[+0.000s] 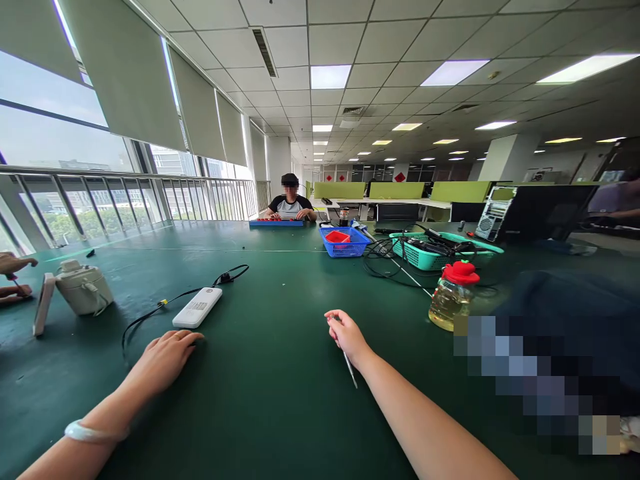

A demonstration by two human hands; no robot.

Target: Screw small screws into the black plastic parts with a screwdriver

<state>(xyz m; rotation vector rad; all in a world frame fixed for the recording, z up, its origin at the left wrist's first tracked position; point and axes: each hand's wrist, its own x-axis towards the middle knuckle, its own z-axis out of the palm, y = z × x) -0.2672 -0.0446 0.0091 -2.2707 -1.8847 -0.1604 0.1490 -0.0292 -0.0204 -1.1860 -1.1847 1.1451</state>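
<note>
**Pinching a slim metal tool [351, 371] in the right grip [347, 338], near the centre of the frame**

Holds the tool between thumb and fingers, with its thin end slanting down below the hand, above the green table [260, 413]. Rests the left grip [163, 360] palm down at lower left, fingers loosely extended. Wears a pale bracelet [95, 432] on that wrist. Has a white device [197, 307] just beyond the left fingers, beside a black cable [193, 291]. Farther left, includes a pale bottle [85, 291] and an upright slab [44, 305]. Right of centre, shows a red-lidded jar [451, 303], then a green basket [413, 254] and a blue basket [345, 249] behind. At upper centre, shows a seated person [290, 205] behind a blue tray [277, 223].
</note>
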